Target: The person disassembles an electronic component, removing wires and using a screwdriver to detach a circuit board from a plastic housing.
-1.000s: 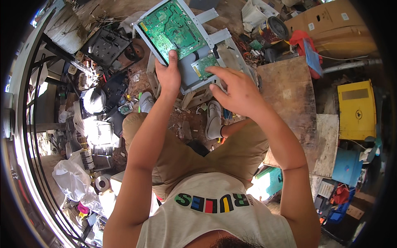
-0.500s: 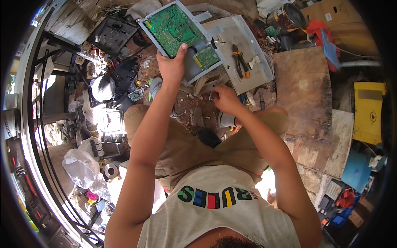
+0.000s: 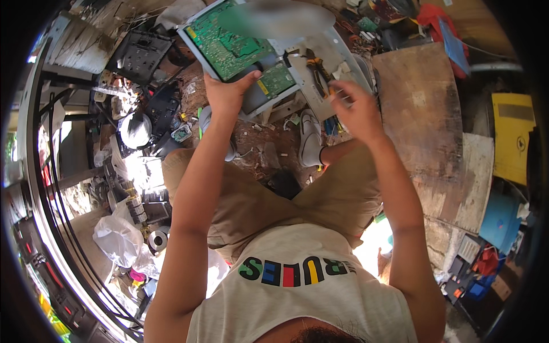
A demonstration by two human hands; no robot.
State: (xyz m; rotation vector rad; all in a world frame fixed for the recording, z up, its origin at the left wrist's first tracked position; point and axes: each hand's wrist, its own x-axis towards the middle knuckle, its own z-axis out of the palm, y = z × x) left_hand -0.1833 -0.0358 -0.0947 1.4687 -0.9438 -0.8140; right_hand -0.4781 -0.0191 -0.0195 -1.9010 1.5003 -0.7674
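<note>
Taking clock directions from the middle of the view, we grip the lower edge of a grey metal panel [image 3: 260,103] at 11 o'clock with our left hand [image 3: 226,96], thumb laid over the top and the other fingers hidden. The panel carries a larger green circuit board [image 3: 223,48] at 11 and a smaller green circuit board [image 3: 277,82] at 12; a blurred patch covers its upper right part. At 2 o'clock our right hand [image 3: 355,111] has bent, blurred fingers just beside the black-and-orange pliers [image 3: 317,70] on a pale tray [image 3: 310,95]; we cannot tell whether it touches or grasps them. Farther out we have a wooden board [image 3: 420,108] at 2, a yellow case [image 3: 513,146] at 3, and a white plastic bag [image 3: 118,234] at 8.
</note>
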